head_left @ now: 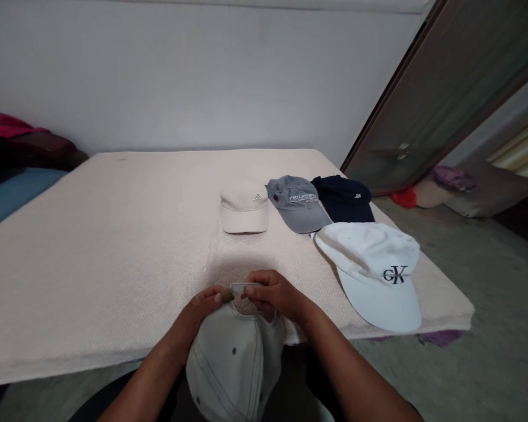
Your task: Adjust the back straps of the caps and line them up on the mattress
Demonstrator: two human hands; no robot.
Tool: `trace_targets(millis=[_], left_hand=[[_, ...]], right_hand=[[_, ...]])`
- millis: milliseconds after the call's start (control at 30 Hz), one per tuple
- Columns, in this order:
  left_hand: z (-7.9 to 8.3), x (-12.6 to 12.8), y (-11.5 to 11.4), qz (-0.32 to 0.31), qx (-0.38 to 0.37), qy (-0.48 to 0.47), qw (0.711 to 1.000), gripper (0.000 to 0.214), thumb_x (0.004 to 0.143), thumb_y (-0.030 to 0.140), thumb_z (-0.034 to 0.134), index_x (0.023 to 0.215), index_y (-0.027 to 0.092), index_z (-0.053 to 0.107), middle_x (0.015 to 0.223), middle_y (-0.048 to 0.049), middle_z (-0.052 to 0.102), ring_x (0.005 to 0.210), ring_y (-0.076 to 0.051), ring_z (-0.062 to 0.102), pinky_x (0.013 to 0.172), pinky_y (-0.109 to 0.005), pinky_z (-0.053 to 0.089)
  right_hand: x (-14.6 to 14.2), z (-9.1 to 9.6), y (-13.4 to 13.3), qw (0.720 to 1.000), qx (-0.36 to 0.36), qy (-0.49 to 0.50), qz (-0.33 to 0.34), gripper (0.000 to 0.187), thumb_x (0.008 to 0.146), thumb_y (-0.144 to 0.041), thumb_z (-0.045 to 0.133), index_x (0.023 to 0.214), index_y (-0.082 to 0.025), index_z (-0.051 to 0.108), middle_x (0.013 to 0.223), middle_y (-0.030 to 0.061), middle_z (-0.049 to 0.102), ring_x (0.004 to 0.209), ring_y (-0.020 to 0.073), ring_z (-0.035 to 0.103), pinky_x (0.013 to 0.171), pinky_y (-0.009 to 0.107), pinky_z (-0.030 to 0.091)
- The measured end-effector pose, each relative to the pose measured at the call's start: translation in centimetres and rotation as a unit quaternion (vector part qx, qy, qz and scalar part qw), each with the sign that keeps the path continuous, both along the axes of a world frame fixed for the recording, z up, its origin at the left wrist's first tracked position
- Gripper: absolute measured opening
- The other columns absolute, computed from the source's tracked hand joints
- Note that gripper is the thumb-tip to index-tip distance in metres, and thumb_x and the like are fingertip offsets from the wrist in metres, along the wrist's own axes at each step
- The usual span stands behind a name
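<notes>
A pale grey baseball cap (229, 357) is held at the near edge of the bed, its back opening and strap facing away from me. My left hand (198, 310) grips the cap's left side, thumb and fingers closed by the brown buckle end (226, 295) of the strap. Between the thumb and fingers of my right hand (275, 293) is the light strap (241, 288), pinched near its right part. The cap's brim is out of sight below.
On the bed (114, 252) lie a cream cap (244, 205), a grey cap (297, 205), a navy cap (343, 199) and a white CK cap (374, 269) overhanging the right edge. A wall (193, 76) stands behind; a dark wooden door (422, 99) is at right.
</notes>
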State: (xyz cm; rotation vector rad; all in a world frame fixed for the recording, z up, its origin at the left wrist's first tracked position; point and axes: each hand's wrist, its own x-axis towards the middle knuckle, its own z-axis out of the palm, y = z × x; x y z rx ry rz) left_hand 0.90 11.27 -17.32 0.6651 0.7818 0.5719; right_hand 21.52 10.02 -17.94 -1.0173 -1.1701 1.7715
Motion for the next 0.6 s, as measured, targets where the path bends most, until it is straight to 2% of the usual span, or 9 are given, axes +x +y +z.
trace_targets(millis=[267,467,600], left_hand=[[0.09,0.23,-0.04,0.009,0.006,-0.010,1.000,0.013,0.077,0.029,0.063,0.085,0.019,0.067,0.081,-0.0029,0.070,0.072,-0.017,0.062,0.072,-0.028,0.043],[0.18,0.15,-0.06,0.006,-0.007,-0.003,1.000,0.012,0.075,0.029,0.067,0.080,0.018,0.067,0.072,-0.0014,0.069,0.063,-0.014,0.060,0.064,-0.024,0.042],[0.06,0.17,-0.06,0.009,-0.014,0.005,1.000,0.009,0.075,0.027,0.067,0.078,0.018,0.068,0.072,-0.0010,0.070,0.064,-0.014,0.061,0.065,-0.024,0.042]], right_hand=[[0.00,0.36,-0.19,0.999,-0.012,0.036,0.013,0.024,0.076,-0.036,0.064,0.072,-0.013,0.060,0.049,-0.0061,0.045,0.042,0.0054,0.034,0.040,0.019,0.024],[-0.32,-0.22,-0.18,0.999,-0.026,0.041,0.017,0.023,0.078,-0.036,0.062,0.072,-0.014,0.059,0.048,-0.0061,0.046,0.040,0.0054,0.036,0.038,0.018,0.025],[-0.70,-0.45,-0.13,0.999,-0.017,0.029,0.017,0.027,0.081,-0.039,0.059,0.071,-0.013,0.059,0.044,-0.0069,0.043,0.036,0.0049,0.035,0.036,0.018,0.025]])
